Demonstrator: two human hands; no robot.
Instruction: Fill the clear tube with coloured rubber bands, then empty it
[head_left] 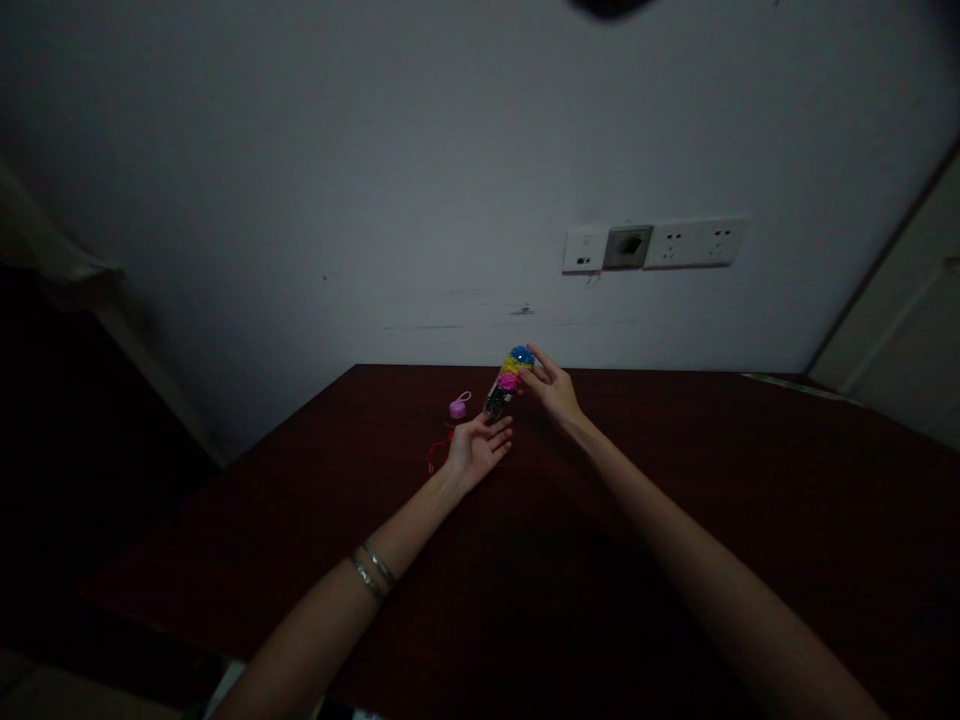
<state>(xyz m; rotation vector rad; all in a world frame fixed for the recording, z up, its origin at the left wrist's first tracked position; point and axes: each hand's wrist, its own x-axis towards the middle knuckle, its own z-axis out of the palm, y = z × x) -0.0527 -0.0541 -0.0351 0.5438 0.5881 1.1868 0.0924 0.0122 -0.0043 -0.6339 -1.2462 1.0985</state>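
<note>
A small clear bottle-like container (509, 381) is tilted above the table, with blue, yellow and pink filling in its upper part and a darker lower end. My right hand (554, 390) grips its upper side between thumb and fingers. Palm up, my left hand (475, 450) lies just under the lower end with fingers stretched out; whether it touches the container I cannot tell. A purple cap (457, 409) with a pale loop rests on the table beyond my left hand. Red string (432, 457) lies left of that hand, partly hidden by it.
The dark reddish table (637, 560) meets a pale wall (300, 180) at its back edge. Sockets and switches (694, 244) are set in the wall at the right. A whitish door or panel (900, 300) stands at the far right.
</note>
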